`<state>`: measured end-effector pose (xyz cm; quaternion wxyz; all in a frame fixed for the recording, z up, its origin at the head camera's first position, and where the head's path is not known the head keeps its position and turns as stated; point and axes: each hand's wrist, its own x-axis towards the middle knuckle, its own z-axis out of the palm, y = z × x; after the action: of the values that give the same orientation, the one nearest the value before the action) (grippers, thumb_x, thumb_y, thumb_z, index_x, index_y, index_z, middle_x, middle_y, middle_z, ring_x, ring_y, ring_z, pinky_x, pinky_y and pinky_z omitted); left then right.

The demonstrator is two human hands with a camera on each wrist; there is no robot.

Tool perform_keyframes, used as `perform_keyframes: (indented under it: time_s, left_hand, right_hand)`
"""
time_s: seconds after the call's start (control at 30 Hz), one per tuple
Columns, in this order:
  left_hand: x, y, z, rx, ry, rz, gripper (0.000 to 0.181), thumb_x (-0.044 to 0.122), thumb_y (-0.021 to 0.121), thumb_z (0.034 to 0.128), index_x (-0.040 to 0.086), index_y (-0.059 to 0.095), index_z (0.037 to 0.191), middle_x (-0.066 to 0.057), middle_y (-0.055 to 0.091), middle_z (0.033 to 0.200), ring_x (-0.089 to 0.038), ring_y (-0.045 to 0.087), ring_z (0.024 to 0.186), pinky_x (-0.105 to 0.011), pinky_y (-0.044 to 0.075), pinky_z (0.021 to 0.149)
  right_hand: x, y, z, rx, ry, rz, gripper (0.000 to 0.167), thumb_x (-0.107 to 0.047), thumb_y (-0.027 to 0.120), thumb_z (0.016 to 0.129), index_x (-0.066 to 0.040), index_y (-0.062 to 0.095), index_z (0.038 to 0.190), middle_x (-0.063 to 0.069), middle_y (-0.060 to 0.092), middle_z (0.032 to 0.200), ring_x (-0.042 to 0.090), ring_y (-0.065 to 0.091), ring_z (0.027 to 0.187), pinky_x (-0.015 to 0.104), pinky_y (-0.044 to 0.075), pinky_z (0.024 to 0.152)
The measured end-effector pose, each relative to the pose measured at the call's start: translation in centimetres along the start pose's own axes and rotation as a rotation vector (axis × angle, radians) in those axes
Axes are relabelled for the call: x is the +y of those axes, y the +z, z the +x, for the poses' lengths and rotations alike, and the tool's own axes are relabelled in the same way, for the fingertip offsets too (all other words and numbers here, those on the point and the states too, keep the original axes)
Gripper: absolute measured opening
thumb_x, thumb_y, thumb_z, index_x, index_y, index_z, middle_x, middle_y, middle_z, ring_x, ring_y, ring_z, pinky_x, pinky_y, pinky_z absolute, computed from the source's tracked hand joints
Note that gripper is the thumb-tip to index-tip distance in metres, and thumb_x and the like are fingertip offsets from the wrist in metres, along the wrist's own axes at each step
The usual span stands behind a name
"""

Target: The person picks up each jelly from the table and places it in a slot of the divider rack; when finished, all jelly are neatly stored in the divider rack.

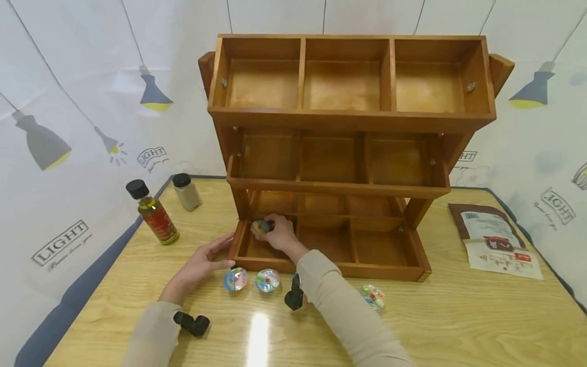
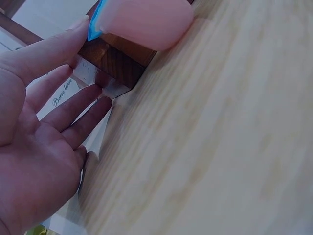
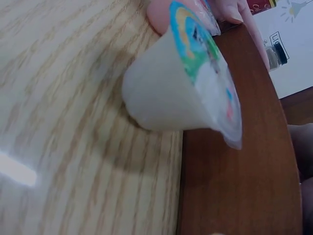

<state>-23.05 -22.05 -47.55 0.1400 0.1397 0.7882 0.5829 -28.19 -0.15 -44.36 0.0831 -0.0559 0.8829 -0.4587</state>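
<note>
In the head view my right hand [image 1: 282, 234] pinches a jelly cup [image 1: 260, 228] with a colourful lid inside the lower left compartment of the wooden rack [image 1: 327, 267]. The right wrist view catches only a dark sliver of that hand, and the held cup is hidden there. My left hand [image 2: 44, 122] lies at the rack's front left corner, fingers extended along its side. Its thumb is close to the lid of a pink jelly cup [image 2: 149, 22] on the table. Beside that one sits a whitish jelly cup [image 3: 166, 83], right by the rack's front board.
Another jelly cup [image 1: 372, 296] lies right of my right forearm. An oil bottle [image 1: 158, 219] and a black-capped jar [image 1: 187, 192] stand left of the rack. A brown-and-white packet [image 1: 497, 242] lies to its right. The rack's upper tiers [image 1: 350, 121] overhang the bottom one.
</note>
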Motion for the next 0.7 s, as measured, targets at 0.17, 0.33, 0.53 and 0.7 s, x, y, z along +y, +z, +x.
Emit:
perform_keyframes:
  time_s: [0.17,0.33,0.53,0.7]
  left_hand:
    - [0.0,0.1,0.1,-0.012,0.010,-0.030,0.069,0.021,0.066,0.0787,0.021,0.032,0.138,-0.012,0.037,0.140,-0.026,0.032,0.129,-0.046,0.023,0.105]
    - [0.0,-0.3,0.1,-0.020,0.024,-0.030,0.069,0.020,0.066,0.0790,0.020,0.031,0.139,-0.013,0.037,0.140,-0.027,0.032,0.129,-0.046,0.021,0.105]
    - [-0.2,-0.1,0.0,-0.010,0.015,-0.034,0.069,0.020,0.066,0.0785,0.021,0.032,0.139,-0.013,0.036,0.140,-0.027,0.032,0.129,-0.044,0.023,0.104]
    - [-0.2,0.0,0.1,-0.010,0.011,-0.046,0.069,0.021,0.066,0.0783,0.021,0.032,0.138,-0.012,0.036,0.140,-0.026,0.032,0.129,-0.044,0.023,0.105]
  right_hand:
    - [0.3,0.2,0.0,-0.006,-0.035,-0.035,0.057,-0.027,0.070,0.076,-0.007,0.046,0.123,0.015,0.055,0.114,0.029,0.050,0.105,0.037,0.044,0.086]
    - [0.0,-0.2,-0.1,-0.050,-0.124,-0.137,0.064,-0.031,0.067,0.077,-0.004,0.039,0.128,0.017,0.055,0.118,0.029,0.053,0.107,0.037,0.044,0.090]
    - [0.2,-4.9,-2.8,-0.126,-0.335,-0.171,0.059,-0.028,0.066,0.079,-0.003,0.042,0.127,0.016,0.055,0.117,0.029,0.054,0.105,0.037,0.046,0.088]
    - [2.7,-11.0,-7.4,-0.164,-0.405,-0.010,0.046,-0.026,0.066,0.079,-0.008,0.052,0.119,0.012,0.061,0.106,0.023,0.059,0.095,0.028,0.050,0.080]
